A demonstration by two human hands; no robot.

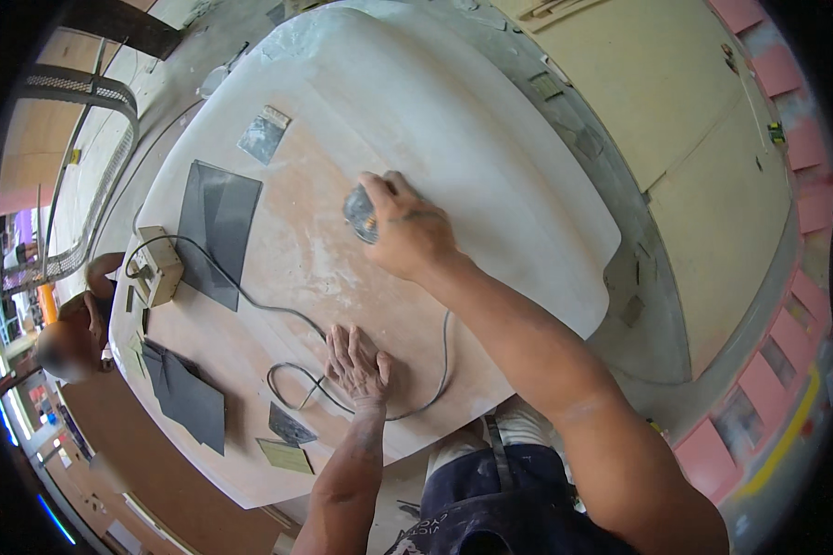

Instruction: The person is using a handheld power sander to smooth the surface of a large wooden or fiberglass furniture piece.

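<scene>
Spread out before me is a large, smooth, curved shell (491, 176), white with dusty tan patches. My right hand (407, 222) is closed over a dark corded hand sander (359, 215), which rests on the shell's surface. Most of the sander is hidden under my palm and fingers. My left hand (354, 370) lies on the shell nearer to me, fingers stretched out. Beside it a dark cord (292, 314) loops and passes near the wrist, then runs on under my right forearm. It leads from a cream-coloured box (160, 268) on the left.
Dark sheets of sandpaper (217, 227) lie left, with more dark sheets (185, 393) nearer me. A grey scraper-like piece (265, 135) sits farther off; small dark (290, 425) and greenish pieces (285, 455) lie near the front edge. Another person (79, 342) is beyond the left edge.
</scene>
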